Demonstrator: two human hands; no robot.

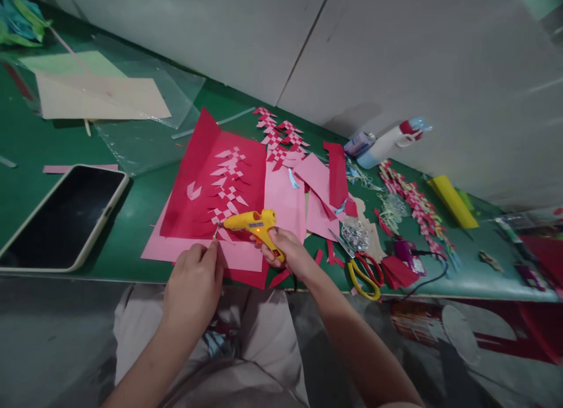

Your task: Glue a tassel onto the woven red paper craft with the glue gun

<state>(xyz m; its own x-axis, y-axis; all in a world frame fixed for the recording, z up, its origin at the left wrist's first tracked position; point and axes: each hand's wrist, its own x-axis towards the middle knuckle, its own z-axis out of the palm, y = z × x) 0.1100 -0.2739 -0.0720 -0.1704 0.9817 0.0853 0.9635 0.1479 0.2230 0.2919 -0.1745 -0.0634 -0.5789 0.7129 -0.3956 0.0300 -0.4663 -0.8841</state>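
Green felt covered the long counter (145, 203), which ran along a pale grey wall (396, 56). On the far left of it lay a cream sheet of card (101, 97) under a clear plastic film (149, 132). Nearer the edge rested a dark-screened tablet in a white case (61, 217). At the middle sat a folded crimson paper sheet with woven pink-and-red slits (211, 185), lying on a larger pale pink paper sheet (281, 203). More pink and red offcuts (325, 185) spread to the right, with braided red-and-pink paper strips (417, 208) beyond them and a yellow paper roll (453, 201) further along. A white bottle with a red cap (391, 141) lay by the wall. Scissors with red and yellow handles (367, 273) sat near the counter's edge, just right of the right hand.

That right hand (288, 252) was wrapped tight around the grip of a yellow hot glue gun (253, 223), which was held level over the papers, nozzle aimed left at the lower corner of the crimson sheet. The left hand (193, 285) was curled, its fingertips (213, 247) pinched together right at the nozzle, on the pink paper's edge; what they pinched was too small to tell.
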